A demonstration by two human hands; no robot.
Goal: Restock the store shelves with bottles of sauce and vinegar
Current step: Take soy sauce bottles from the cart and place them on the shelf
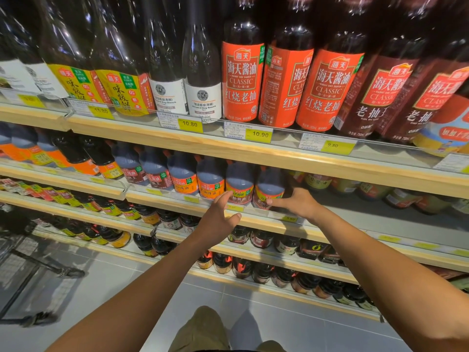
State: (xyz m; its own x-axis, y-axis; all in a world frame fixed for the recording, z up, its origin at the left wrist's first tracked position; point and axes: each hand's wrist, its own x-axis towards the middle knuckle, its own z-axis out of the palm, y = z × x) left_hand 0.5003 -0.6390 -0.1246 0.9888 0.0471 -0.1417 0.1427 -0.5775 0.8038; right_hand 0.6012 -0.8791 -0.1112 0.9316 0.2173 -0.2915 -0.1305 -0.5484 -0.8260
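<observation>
1. The right hand (298,203) reaches to the second shelf (253,221) and touches the end bottle (269,190) of a row of dark sauce bottles; its thumb lies across the low label, the other fingers go behind the bottle and are hidden, so whether it truly grips cannot be told.
2. The left hand (219,214) hovers just beside it, fingers spread and loosely bent, holding nothing. Its fingertips are near the neighbour bottle (239,185), touching or not is unclear.
3. The end bottle stands upright at the shelf's front edge, last on the right of its row. To its right the shelf is dark and bare for a stretch, then jars (355,189) sit further along.
4. Judged step: seating or straightening a bottle just added to the row, with the left hand ready to steady the neighbours.
5. The next move likely calls for nudging the bottle flush with the row, label forward, then letting go and turning to the cart (30,265) at the lower left for more stock. Its contents are too blurred to make out.
6. Risk: the bottles stand close, so a hard push could tip one.
</observation>
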